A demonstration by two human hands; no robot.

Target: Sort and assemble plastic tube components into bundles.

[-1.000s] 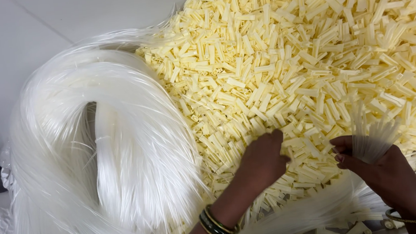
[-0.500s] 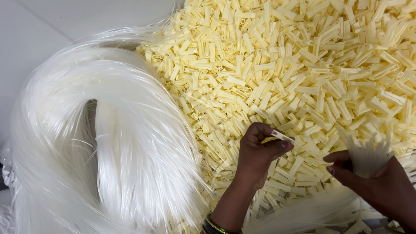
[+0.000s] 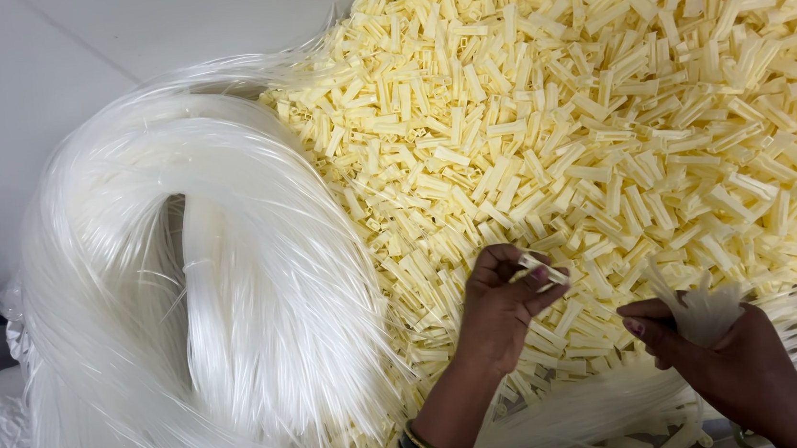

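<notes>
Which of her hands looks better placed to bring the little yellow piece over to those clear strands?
Probably the left hand: its fingertips already pinch a small yellow piece, lifted off the pile. The right hand is full, gripping the clear strands.

I see one small pale yellow plastic piece, short and rectangular, pinched between the fingertips of the left hand. It is raised just above the heap of identical yellow pieces and lies tilted, its long axis running down toward the right. A bunch of thin translucent white strands is gripped in the right hand. The cut ends fan upward from the fist, close beside the yellow piece but apart from it. The strand lengths trail down-left beneath both hands.
</notes>
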